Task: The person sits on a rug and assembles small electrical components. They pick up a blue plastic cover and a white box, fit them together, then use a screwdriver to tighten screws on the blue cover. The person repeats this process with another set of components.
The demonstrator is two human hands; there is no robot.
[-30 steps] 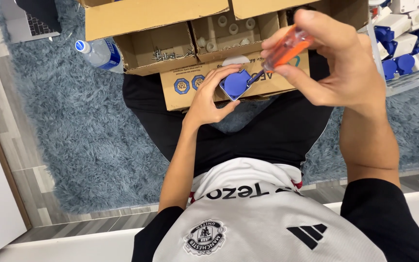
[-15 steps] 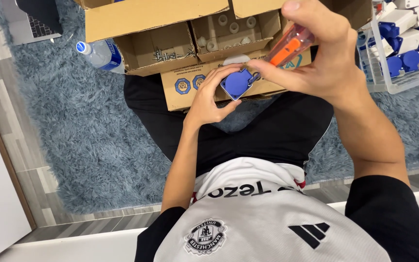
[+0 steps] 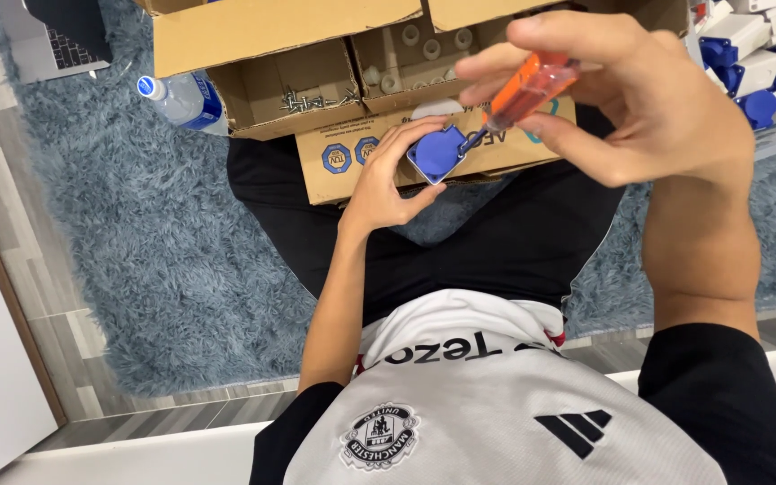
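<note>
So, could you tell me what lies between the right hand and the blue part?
In the head view, the screwdriver spans it: right hand grips its orange handle, tip on the blue part held by the left hand.

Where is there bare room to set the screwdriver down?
Free: the blue rug left of the legs, between the water bottle and the wood floor. Crowded: the cardboard box holding screws, and the sockets far right.

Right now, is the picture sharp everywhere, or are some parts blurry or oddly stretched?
Head view: soft, even light with no harsh glare. The left hand and the blue part it holds look sharp. The right hand, close to the camera with the orange screwdriver, looks oversized and slightly soft. The shirt bulges at the bottom edge.
</note>
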